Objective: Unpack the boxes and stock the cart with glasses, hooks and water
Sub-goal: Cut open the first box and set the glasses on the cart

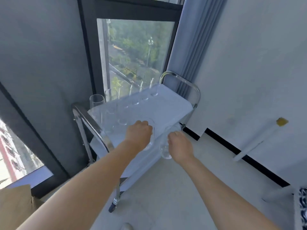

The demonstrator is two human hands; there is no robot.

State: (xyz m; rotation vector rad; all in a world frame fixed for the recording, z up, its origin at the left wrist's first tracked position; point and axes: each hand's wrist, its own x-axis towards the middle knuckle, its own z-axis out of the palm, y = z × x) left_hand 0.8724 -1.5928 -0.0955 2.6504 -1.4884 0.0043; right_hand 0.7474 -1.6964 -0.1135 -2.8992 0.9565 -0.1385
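Observation:
A white two-shelf cart point(169, 103) with chrome handles stands by the window. Several clear tall glasses point(136, 98) line its top shelf along the far edge, and a larger one point(96, 103) stands at the left corner. My left hand point(139, 133) grips a clear glass point(150, 128) over the near edge of the top shelf. My right hand point(180, 146) grips a second clear glass point(166, 146), held just off the cart's near right corner. Both glasses are partly hidden by my fingers.
A cardboard box point(15, 206) sits at the lower left. A white pole with a yellow tip point(259, 138) leans along the right wall. A blue curtain point(187, 52) hangs behind the cart. A patterned object point(303, 208) is at the right edge.

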